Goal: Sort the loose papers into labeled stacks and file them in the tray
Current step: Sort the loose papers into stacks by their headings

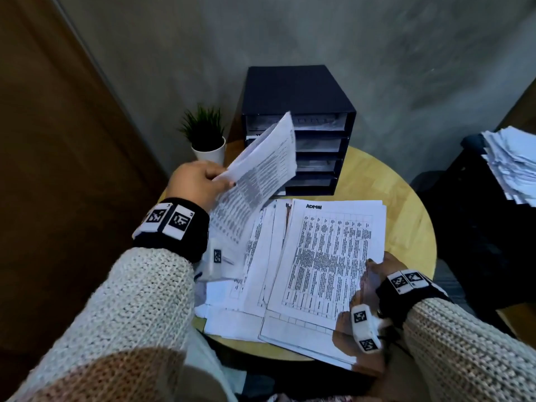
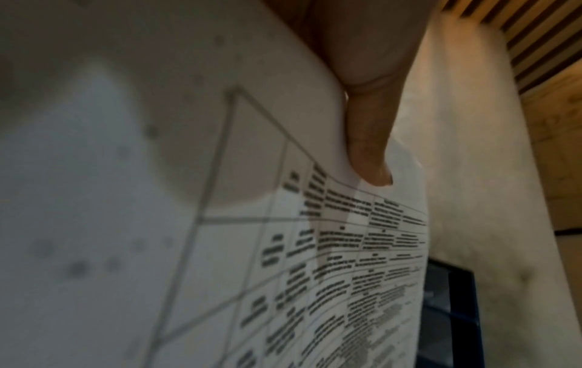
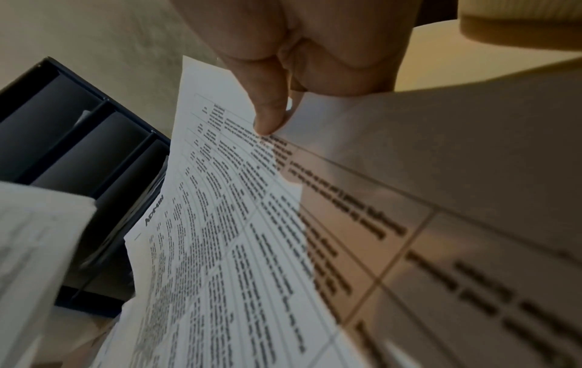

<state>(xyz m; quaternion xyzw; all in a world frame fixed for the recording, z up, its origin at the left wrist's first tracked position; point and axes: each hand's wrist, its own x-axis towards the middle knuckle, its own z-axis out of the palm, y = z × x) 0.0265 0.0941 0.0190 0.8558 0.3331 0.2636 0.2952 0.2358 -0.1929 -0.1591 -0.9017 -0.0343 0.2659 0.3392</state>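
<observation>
My left hand [image 1: 200, 181] pinches a few printed sheets [image 1: 261, 166] by their lower left corner and holds them tilted up in front of the dark file tray [image 1: 298, 91]. In the left wrist view the thumb [image 2: 368, 139] presses on the held sheet [image 2: 283, 249]. A thick stack headed ADMIN [image 1: 327, 256] lies on the round wooden table [image 1: 406, 221]. My right hand [image 1: 374, 280] grips that stack at its right edge; a finger [image 3: 270, 109] lies on the top page [image 3: 236, 224]. More loose pages [image 1: 252, 271] are spread to the stack's left.
The tray's open shelves [image 1: 316, 143] face me, with papers in the upper ones. A small potted plant [image 1: 206, 134] stands left of the tray. Another heap of papers [image 1: 513, 163] sits on a dark surface at far right. A grey wall stands behind.
</observation>
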